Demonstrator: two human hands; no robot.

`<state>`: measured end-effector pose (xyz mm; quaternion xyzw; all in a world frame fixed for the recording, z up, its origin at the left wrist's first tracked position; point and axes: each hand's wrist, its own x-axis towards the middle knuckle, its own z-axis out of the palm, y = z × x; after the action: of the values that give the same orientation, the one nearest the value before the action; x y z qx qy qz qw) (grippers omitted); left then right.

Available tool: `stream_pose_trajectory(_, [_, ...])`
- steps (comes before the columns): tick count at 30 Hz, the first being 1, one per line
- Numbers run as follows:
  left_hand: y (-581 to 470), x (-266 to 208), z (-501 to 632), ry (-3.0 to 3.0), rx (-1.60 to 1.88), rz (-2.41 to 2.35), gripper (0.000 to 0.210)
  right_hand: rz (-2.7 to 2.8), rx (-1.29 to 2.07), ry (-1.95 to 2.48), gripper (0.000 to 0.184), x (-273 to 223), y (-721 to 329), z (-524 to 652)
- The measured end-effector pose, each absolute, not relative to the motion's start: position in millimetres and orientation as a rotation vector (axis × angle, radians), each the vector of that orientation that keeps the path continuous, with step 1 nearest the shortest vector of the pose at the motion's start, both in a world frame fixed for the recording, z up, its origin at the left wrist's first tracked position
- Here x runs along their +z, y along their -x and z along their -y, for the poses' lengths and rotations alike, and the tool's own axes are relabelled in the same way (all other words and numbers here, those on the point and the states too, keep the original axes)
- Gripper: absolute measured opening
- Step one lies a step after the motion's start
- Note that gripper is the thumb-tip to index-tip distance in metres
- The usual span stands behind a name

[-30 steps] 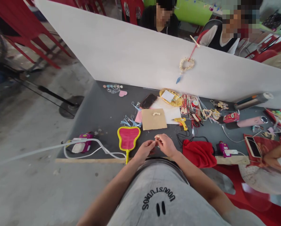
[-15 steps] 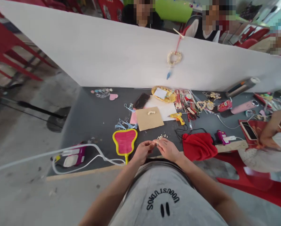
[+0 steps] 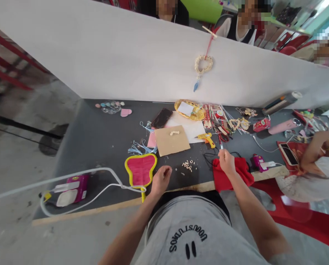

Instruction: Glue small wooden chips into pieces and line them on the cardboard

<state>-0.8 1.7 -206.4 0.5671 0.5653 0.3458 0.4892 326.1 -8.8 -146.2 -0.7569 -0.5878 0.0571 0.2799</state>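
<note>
Whereas half a second ago the two hands met in front of the body, they have now parted: the left hand (image 3: 161, 180) sits loosely curled just beside a pink fan (image 3: 140, 170), and I cannot tell whether it pinches anything, while the right hand (image 3: 226, 161) has gone across to the red cloth (image 3: 220, 180) and seems to pinch the near end of a slender tool (image 3: 221, 144). That suggests a change from fingers alone to handling a tool. In the room, a concrete floor (image 3: 84, 239) spreads around a white partition (image 3: 112, 55) and the dark grey worktop (image 3: 98, 138) in front of it, with a co-worker (image 3: 305, 180) seated at the right. On the worktop lie a square of brown card (image 3: 171, 145) and, near its right edge, a yellow glue gun (image 3: 207, 139); a heart-shaped ornament (image 3: 204, 65) hangs against the partition. Smallest of all, a short row of pale beads (image 3: 174, 133) rests on the card, and loose pale pieces (image 3: 189, 165) lie scattered on the worktop between the hands, now in plain view.
</note>
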Motion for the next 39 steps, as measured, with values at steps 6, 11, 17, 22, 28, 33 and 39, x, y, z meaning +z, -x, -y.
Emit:
stream_pose_trajectory(6, [3,-229,11,-1.509,0.883,-1.449,0.017,1.633,0.138,1.882,0.04,-144,-326,-60])
stream_pose_trajectory(11, [5,-241,23,-1.597,0.949,-1.476,0.017,1.664,0.101,1.755,0.033,-135,-336,-106])
stream_pose_trajectory(17, [2,-246,27,-1.872,1.018,-1.475,0.013,1.755,0.092,1.544,0.027,-140,-354,-117])
stream_pose_trajectory(22, [0,-248,27,-1.962,0.942,-1.527,0.016,1.851,0.171,1.406,0.029,-163,-369,-70])
stream_pose_trajectory(28, [-7,-250,25,-1.956,0.964,-1.703,0.023,1.848,0.201,1.334,0.027,-172,-395,-17])
stream_pose_trajectory(33, [-25,-247,27,-2.031,1.1,-1.663,0.022,1.801,0.312,1.302,0.022,-184,-390,13])
stream_pose_trajectory(39, [-63,-222,7,-2.189,1.064,-1.404,0.018,1.968,0.434,1.114,0.023,-201,-342,11])
